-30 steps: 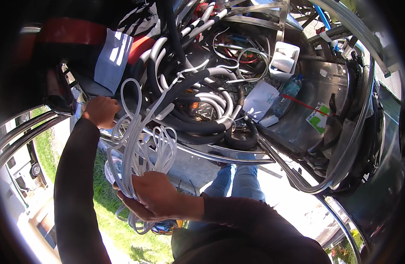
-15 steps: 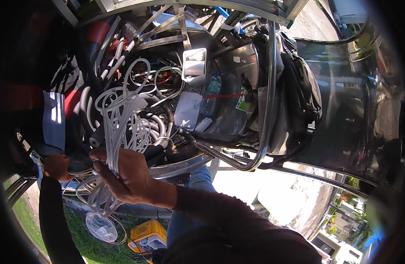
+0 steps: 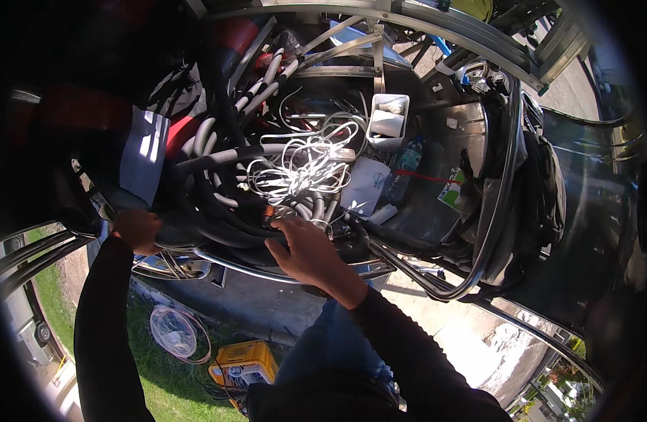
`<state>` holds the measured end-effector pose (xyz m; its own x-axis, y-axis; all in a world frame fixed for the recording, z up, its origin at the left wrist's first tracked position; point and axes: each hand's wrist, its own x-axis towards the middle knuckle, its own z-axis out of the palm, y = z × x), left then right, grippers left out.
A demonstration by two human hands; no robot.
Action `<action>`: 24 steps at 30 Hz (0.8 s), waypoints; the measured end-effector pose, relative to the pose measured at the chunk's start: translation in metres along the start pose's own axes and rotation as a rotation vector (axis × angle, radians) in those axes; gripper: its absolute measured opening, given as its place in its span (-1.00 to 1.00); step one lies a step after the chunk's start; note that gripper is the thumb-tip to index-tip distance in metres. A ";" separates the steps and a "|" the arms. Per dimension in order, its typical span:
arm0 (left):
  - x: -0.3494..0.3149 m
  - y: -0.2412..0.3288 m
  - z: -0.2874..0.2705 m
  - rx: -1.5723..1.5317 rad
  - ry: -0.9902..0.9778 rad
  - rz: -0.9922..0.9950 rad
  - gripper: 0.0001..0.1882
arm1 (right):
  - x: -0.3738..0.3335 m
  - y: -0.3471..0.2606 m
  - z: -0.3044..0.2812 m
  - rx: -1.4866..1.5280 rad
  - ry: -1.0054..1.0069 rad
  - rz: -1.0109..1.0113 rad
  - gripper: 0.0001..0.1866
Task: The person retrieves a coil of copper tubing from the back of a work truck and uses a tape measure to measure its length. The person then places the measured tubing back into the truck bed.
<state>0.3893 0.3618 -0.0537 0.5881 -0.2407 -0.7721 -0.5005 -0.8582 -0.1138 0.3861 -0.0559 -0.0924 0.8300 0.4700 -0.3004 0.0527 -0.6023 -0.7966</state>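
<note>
A loose bundle of white cable (image 3: 299,169) lies in the sun on top of the jumbled load. Just below it is my right hand (image 3: 306,253), empty, its thumb and fingers apart over the near side of the load. Grey and black foam-covered tubes (image 3: 228,155) curve around and beneath the cable. At the left, my left hand (image 3: 136,232) is closed over the dark near edge of the cargo compartment, below a hanging pale sheet (image 3: 144,155). Its fingertips are partly hidden.
A white tub (image 3: 388,121) with rolls stands behind a paper sheet (image 3: 365,185) and a plastic bottle (image 3: 405,169). To the right, a black backpack (image 3: 527,211) hangs by a chrome bar (image 3: 502,183). An aluminium ladder (image 3: 450,32) spans the top. A yellow case (image 3: 246,362) and coiled tubing (image 3: 179,334) sit on grass.
My right hand has let go of the white cable bundle, which now rests on the load. The view has shifted left, and my left hand remains at the compartment edge.
</note>
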 end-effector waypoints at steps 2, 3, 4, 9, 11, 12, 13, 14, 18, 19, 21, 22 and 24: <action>0.000 -0.001 -0.001 -0.024 0.021 0.000 -0.50 | 0.022 -0.005 0.003 0.031 0.003 -0.024 -0.53; 0.000 -0.001 0.000 -0.020 0.025 0.004 -0.50 | 0.036 -0.007 0.002 0.042 -0.008 -0.013 -0.52; 0.001 -0.002 0.000 -0.017 0.017 0.008 -0.49 | 0.051 -0.011 0.003 0.033 0.019 -0.039 -0.56; 0.005 -0.006 0.006 0.010 -0.060 0.048 -0.48 | 0.132 -0.012 0.011 0.079 0.049 -0.057 -0.56; 0.006 -0.007 0.007 -0.009 -0.069 0.057 -0.48 | 0.182 0.008 0.011 0.047 0.137 -0.073 -0.55; 0.005 -0.008 0.008 -0.051 -0.086 0.048 -0.49 | 0.206 0.027 0.006 -0.039 0.212 -0.033 -0.55; 0.005 -0.008 0.008 -0.083 -0.077 0.060 -0.50 | 0.229 0.052 -0.005 -0.118 0.293 -0.007 -0.55; 0.005 -0.008 0.008 -0.100 -0.074 0.052 -0.51 | 0.251 0.079 -0.021 -0.153 0.338 0.074 -0.55; 0.006 -0.008 0.007 -0.167 -0.089 0.030 -0.55 | 0.313 0.195 -0.114 -0.800 0.253 0.211 -0.37; 0.007 -0.008 0.007 -0.161 -0.074 0.026 -0.55 | 0.318 0.219 -0.135 -1.008 0.143 0.280 -0.31; 0.009 -0.007 0.006 -0.172 -0.095 0.032 -0.56 | 0.319 0.257 -0.164 -1.154 0.079 0.372 -0.26; 0.009 -0.007 0.005 -0.179 -0.086 0.024 -0.56 | 0.319 0.273 -0.180 -1.092 -0.052 0.440 -0.28; 0.010 -0.007 0.004 -0.204 -0.080 0.009 -0.57 | 0.309 0.300 -0.199 -1.039 -0.134 0.464 -0.41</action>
<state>0.3955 0.3671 -0.0633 0.5283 -0.2188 -0.8204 -0.3618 -0.9321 0.0156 0.7688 -0.2202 -0.3197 0.8265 0.0909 -0.5556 0.2422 -0.9483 0.2051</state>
